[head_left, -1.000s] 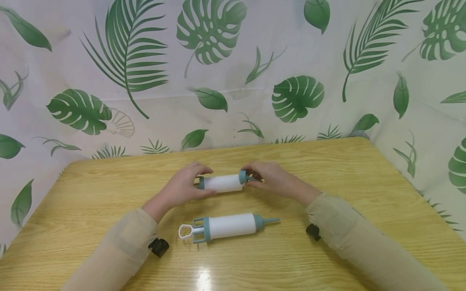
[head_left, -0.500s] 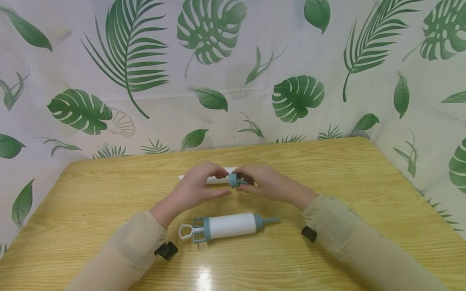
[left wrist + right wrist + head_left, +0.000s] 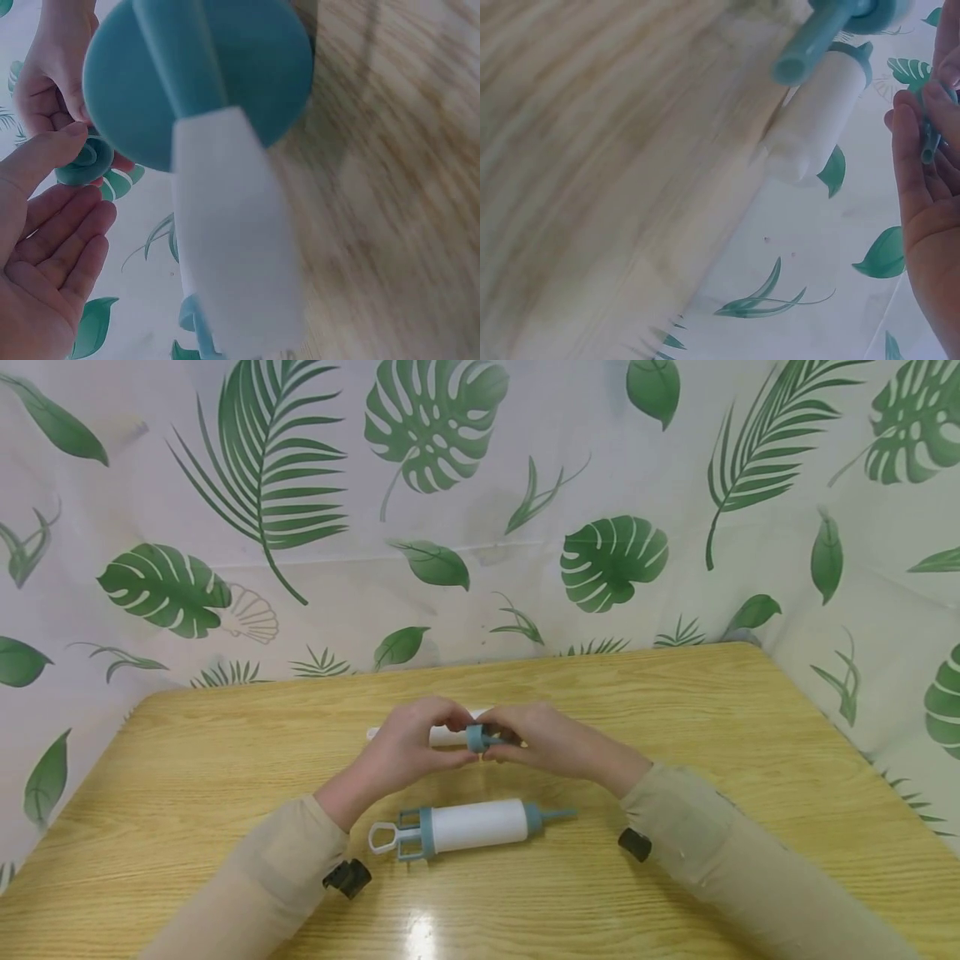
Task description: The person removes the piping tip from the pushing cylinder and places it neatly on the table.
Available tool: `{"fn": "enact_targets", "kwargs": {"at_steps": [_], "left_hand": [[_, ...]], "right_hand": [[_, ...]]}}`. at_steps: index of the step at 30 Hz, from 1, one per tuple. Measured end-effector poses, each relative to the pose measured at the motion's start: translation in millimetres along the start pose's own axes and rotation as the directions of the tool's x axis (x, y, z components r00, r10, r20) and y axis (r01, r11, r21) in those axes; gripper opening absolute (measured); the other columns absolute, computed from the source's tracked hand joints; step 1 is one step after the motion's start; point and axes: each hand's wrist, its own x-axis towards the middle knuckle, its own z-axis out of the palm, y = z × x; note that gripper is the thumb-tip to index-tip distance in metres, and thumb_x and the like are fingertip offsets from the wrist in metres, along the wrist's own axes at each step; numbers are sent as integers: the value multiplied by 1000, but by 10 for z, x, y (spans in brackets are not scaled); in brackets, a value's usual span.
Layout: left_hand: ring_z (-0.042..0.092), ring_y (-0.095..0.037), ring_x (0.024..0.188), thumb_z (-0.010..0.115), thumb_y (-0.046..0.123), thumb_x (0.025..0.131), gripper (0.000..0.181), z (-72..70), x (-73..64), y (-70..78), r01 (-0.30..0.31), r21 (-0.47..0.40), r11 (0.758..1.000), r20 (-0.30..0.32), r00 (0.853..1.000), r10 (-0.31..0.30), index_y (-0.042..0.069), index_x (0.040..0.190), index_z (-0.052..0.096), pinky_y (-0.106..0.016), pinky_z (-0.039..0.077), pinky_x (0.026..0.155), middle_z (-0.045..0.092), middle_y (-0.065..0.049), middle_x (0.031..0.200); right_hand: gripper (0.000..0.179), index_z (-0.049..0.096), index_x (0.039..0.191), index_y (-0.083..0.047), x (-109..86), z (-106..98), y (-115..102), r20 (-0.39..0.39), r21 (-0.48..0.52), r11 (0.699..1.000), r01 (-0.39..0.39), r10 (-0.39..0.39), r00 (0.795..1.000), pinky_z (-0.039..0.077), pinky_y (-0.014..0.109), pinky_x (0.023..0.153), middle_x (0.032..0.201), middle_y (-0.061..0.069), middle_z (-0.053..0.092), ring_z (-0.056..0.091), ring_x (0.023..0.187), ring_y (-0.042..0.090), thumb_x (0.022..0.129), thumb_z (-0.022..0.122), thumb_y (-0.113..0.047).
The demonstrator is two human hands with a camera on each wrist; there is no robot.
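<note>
Both hands meet over a blue-green nozzle cap (image 3: 476, 737), off its barrel. My right hand (image 3: 551, 739) pinches its narrow spout. My left hand (image 3: 412, 743) pinches the cap's wide rim between thumb and fingers. In the left wrist view the round inside of the cap faces my left hand. The white barrel (image 3: 817, 112) it came from lies behind the hands, partly hidden by them. Nearer to me rests a complete large syringe (image 3: 480, 825), with a white body, blue-green ends and a looped plunger handle (image 3: 382, 837) on the left.
The wood-grain table (image 3: 225, 760) ends at a leaf-patterned cloth (image 3: 487, 610) behind it. A black wrist camera (image 3: 347, 878) hangs by the left sleeve and another black camera (image 3: 635, 843) by the right. The front syringe lies between the forearms.
The nozzle cap has come off the far barrel and moved left and towards me. My left hand has left the barrel's left end and moved right to grip the cap's rim.
</note>
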Motion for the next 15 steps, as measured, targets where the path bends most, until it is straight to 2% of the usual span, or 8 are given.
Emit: {"fn": "enact_targets", "kwargs": {"at_steps": [3, 7, 15], "left_hand": [[61, -19, 91, 80, 14, 78, 25, 3, -4, -5, 6, 3, 1000, 3, 1000, -6, 9, 100, 67, -41, 51, 85, 65, 1, 96], [60, -20, 90, 80, 15, 78, 26, -17, -12, -14, 30, 23, 999, -9, 1000, -29, 9, 99, 66, -41, 50, 83, 64, 0, 95], [58, -18, 88, 81, 19, 78, 27, -83, -37, -44, 89, 33, 995, -24, 996, -89, 10, 99, 66, -42, 51, 78, 64, -2, 95]], "right_hand": [[33, 59, 119, 0, -5, -6, 1, 4, 13, 1000, -4, 4, 1000, 52, 19, 71, 95, 1, 68, 63, 79, 4, 89, 67, -10], [29, 60, 116, -1, -22, -30, 9, -10, 26, 999, -30, 31, 999, 52, 21, 74, 98, 2, 68, 64, 82, 6, 89, 67, -9], [9, 62, 98, -5, -78, -86, 60, -68, -51, 999, 6, -9, 998, 50, 23, 63, 83, -1, 65, 56, 70, 5, 90, 66, -6]]}}
